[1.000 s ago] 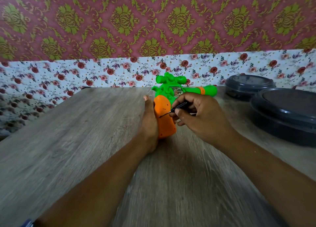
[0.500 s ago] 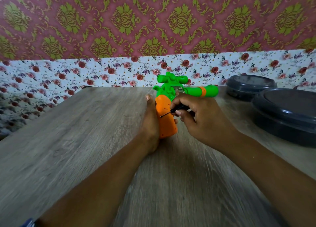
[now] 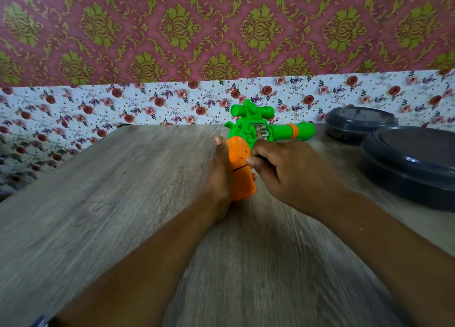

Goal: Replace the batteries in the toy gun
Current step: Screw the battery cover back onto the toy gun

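A grey wood-grain table (image 3: 103,203) runs back to a wall papered in a white rose print below a maroon-and-gold damask. The left hand (image 3: 220,181) lies on its edge with its fingers wrapped behind the orange grip of the toy gun (image 3: 240,169), thumb tip up beside the grip's top, while the right hand (image 3: 285,176) is curled, pinching a thin dark screwdriver (image 3: 240,168) whose tip seems to touch the grip just left of its fingertips. Well right of the right hand's fingers sit two dark lidded containers (image 3: 413,164), contents hidden.
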A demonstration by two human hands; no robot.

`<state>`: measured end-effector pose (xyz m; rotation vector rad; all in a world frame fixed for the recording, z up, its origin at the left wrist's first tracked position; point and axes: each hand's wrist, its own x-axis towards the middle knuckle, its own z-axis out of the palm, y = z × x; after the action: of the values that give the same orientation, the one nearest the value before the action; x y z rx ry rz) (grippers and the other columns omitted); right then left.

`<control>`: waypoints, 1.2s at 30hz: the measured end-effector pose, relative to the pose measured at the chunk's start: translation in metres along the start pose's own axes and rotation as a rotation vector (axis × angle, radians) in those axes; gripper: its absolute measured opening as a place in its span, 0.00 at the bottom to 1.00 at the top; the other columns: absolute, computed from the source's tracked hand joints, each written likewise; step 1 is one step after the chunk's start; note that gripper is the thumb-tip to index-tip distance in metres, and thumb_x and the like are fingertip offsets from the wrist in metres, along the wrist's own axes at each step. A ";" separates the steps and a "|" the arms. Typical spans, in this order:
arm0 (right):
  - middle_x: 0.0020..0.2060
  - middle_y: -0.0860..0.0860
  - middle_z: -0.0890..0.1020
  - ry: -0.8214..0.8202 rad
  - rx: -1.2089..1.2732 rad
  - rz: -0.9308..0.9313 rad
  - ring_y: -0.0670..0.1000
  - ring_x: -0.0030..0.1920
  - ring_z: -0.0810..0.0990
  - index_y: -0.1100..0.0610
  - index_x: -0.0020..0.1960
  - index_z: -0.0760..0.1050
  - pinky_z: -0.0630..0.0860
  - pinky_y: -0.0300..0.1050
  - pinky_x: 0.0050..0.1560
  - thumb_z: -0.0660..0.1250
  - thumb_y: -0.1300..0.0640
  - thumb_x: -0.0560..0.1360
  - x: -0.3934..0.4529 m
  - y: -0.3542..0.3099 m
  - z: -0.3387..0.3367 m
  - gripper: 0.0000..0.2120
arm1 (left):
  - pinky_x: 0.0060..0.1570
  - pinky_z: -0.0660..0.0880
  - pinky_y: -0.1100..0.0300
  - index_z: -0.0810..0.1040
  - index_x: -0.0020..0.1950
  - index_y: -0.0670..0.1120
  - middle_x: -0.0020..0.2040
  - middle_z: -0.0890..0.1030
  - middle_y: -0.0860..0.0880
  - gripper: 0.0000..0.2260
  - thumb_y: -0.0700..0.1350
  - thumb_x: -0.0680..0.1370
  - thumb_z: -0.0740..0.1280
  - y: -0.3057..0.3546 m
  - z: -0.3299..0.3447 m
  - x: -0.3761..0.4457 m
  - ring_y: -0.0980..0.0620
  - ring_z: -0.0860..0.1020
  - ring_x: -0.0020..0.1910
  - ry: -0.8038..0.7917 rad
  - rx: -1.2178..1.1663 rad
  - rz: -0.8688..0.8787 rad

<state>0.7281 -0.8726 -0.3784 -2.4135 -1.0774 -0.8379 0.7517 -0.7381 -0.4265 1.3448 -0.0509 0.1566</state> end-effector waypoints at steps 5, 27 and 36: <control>0.32 0.53 0.78 -0.115 -0.121 0.067 0.57 0.34 0.76 0.56 0.46 0.73 0.63 0.45 0.32 0.52 0.42 0.77 0.001 -0.003 -0.004 0.19 | 0.62 0.71 0.40 0.73 0.65 0.43 0.60 0.78 0.39 0.33 0.64 0.79 0.41 0.001 -0.001 0.001 0.39 0.77 0.58 0.003 0.011 -0.024; 0.39 0.52 0.77 -0.180 0.066 0.101 0.57 0.39 0.77 0.53 0.52 0.63 0.73 0.53 0.38 0.53 0.51 0.79 0.003 -0.012 -0.014 0.07 | 0.59 0.73 0.37 0.69 0.69 0.46 0.58 0.81 0.41 0.37 0.70 0.73 0.47 -0.004 -0.005 0.005 0.39 0.80 0.57 -0.033 0.010 -0.009; 0.32 0.56 0.79 -0.075 -0.319 0.084 0.60 0.33 0.79 0.56 0.41 0.73 0.63 0.44 0.30 0.48 0.40 0.78 0.002 -0.011 -0.007 0.24 | 0.60 0.72 0.39 0.74 0.62 0.42 0.57 0.80 0.39 0.34 0.66 0.78 0.44 0.000 -0.002 0.002 0.37 0.78 0.56 -0.018 0.014 -0.019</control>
<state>0.7176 -0.8683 -0.3708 -2.7514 -0.9190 -0.9603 0.7537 -0.7357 -0.4270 1.3603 -0.0526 0.1292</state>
